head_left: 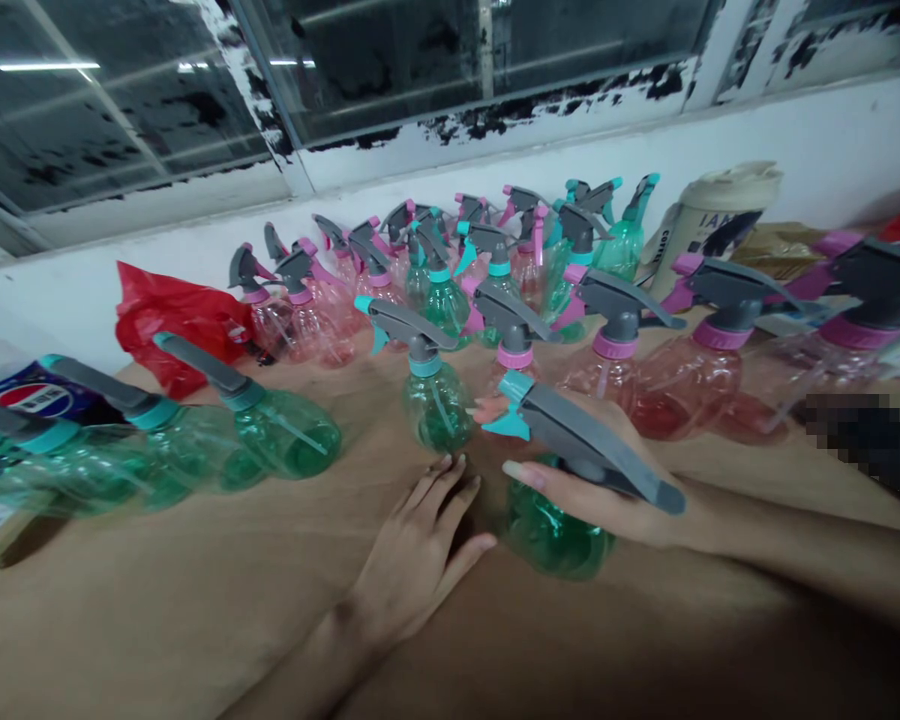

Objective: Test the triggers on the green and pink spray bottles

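My right hand [607, 490] is wrapped round the neck of a green spray bottle [559, 530] with a grey and teal trigger head [585, 440], which stands on the brown table [195, 600]. My left hand [420, 550] lies flat on the table just left of that bottle, fingers stretched out, holding nothing. Another green spray bottle [435, 400] stands right behind the hands.
Several green spray bottles [285, 430] line the left side. Pink ones [682, 385] stand to the right and crowd the back by the white wall. A red plastic bag [169, 320] and a Pepsi wrapper [37, 395] lie at the left. A beige canister [720, 225] stands at the back right.
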Tool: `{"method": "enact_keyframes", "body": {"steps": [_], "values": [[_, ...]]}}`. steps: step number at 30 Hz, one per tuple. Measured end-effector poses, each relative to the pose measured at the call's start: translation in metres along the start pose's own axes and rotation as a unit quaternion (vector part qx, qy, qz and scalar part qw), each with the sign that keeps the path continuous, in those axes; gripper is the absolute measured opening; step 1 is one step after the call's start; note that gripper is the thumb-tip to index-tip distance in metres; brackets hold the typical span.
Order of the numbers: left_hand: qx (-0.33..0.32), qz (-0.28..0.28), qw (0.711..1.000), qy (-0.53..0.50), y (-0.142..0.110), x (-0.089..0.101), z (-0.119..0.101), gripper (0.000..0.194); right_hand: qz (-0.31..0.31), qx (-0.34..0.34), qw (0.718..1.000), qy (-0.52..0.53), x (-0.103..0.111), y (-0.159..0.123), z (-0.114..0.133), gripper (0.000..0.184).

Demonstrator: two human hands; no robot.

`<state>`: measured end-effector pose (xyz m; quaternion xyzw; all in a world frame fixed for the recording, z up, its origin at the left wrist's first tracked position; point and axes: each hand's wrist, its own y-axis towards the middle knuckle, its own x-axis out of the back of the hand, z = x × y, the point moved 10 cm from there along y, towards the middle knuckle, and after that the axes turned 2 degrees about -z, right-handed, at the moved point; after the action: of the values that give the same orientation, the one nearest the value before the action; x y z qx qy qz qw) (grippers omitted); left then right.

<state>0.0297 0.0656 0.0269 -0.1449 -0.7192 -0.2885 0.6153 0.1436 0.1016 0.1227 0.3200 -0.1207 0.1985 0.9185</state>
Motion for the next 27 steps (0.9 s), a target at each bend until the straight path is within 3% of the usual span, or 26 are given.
{"method": "enact_keyframes", "body": {"steps": [17,27], "values": [[-0.001,0.003,1.0,-0.005,-0.002,-0.001,0.001,0.046,0.002,0.037,0.997,-0.062,0.003,0.004,0.014,0.002],[0.0,0.0,1.0,-0.004,-0.001,0.0,0.0,0.045,0.01,0.022,0.999,-0.04,0.002,0.004,0.009,0.012]]}}
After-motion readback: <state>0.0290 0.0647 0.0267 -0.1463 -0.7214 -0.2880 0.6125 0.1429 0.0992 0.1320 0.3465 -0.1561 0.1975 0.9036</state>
